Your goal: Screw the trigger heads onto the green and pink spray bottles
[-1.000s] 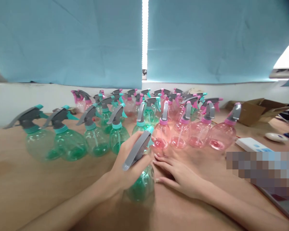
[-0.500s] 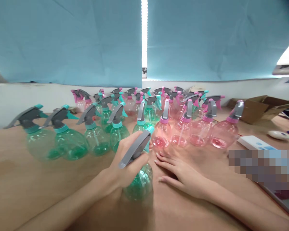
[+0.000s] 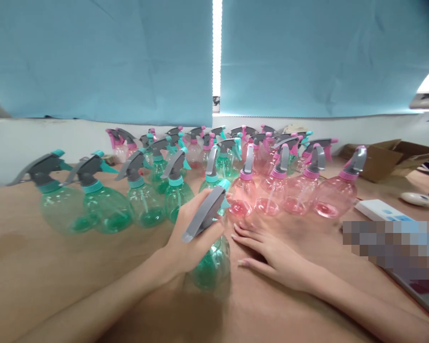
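Observation:
My left hand (image 3: 189,240) is wrapped round the neck of a green spray bottle (image 3: 212,264) with a grey trigger (image 3: 203,214), which stands on the wooden table (image 3: 39,267) in front of me. Flat on the table just right of that bottle lies my right hand (image 3: 271,252), fingers stretched out and holding nothing. Its fingertips point toward the bottle and the nearest pink bottle (image 3: 243,193).
Several green spray bottles (image 3: 103,205) stand in a row at left and several pink ones (image 3: 329,193) at right, with more behind. A cardboard box (image 3: 386,157), a white mouse (image 3: 416,198) and a white flat box (image 3: 381,209) lie at right. Blue blinds (image 3: 128,57) hang behind.
The held bottle and my left hand shifted slightly; the trigger now sits a little higher. My right hand stayed flat on the table.

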Demonstrator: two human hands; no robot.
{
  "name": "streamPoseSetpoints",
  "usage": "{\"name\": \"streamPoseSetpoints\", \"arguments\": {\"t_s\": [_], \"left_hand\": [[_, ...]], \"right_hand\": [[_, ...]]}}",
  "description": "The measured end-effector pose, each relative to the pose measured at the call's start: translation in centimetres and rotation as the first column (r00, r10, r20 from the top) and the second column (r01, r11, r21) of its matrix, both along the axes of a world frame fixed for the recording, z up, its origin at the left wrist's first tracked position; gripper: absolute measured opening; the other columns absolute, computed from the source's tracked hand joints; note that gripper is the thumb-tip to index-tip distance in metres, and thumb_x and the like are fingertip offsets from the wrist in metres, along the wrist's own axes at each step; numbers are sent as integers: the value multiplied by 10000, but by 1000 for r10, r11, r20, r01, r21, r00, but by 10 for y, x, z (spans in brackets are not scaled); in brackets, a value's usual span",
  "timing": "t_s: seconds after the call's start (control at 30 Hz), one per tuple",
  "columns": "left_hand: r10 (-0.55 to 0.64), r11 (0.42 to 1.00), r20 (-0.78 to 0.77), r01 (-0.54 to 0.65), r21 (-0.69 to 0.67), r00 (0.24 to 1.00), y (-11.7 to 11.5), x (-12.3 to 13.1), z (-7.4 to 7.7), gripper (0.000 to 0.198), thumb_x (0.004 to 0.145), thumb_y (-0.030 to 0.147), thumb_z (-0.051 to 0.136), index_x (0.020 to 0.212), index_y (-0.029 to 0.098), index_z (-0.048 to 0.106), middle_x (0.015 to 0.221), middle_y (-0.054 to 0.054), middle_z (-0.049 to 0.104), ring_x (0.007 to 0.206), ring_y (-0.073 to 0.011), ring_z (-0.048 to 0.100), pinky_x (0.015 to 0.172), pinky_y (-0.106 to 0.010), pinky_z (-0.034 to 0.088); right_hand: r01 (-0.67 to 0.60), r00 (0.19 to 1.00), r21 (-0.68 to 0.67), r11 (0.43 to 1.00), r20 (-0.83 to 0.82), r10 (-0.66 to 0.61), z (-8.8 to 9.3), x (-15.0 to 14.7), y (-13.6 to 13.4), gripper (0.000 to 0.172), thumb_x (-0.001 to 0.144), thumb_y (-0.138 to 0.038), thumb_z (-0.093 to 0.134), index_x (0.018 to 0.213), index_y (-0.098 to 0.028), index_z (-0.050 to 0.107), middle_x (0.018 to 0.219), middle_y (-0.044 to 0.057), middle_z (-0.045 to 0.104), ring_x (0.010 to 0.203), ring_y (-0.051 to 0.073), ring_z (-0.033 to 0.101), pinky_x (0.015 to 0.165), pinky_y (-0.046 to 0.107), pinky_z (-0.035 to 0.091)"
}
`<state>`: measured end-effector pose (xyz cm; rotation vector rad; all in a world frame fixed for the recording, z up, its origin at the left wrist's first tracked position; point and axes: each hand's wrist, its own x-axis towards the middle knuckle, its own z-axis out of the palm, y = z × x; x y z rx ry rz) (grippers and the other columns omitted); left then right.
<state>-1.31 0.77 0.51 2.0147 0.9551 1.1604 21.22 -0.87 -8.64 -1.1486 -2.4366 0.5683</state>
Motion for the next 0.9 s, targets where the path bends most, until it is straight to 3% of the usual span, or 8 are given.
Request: {"name": "streamPoseSetpoints", "arguments": {"t_s": [0.53, 0.9], "left_hand": [[42, 999, -29, -42, 18, 999, 0, 0, -1, 113, 760, 220, 539, 866, 214, 579, 733, 4, 561, 728, -183, 575, 633, -305, 447], [24, 1000, -33, -23, 17, 999, -2, 2, 2, 91, 717, 171, 495, 769, 228, 445, 790, 5, 571, 693, -170, 540, 617, -314, 371]], "right_hand": [[-8, 1000, 9, 1000, -20, 8, 1, 3, 0, 572, 941, -549, 537, 1430, -255, 503, 1500, 90, 459, 1417, 324, 361, 1167, 585, 258], [-9, 1000, 2, 1000, 19, 9, -2, 5, 1, 602, 944, -562, 522, 1439, -222, 489, 1521, 99, 420, 1426, 321, 343, 1166, 573, 272]]}}
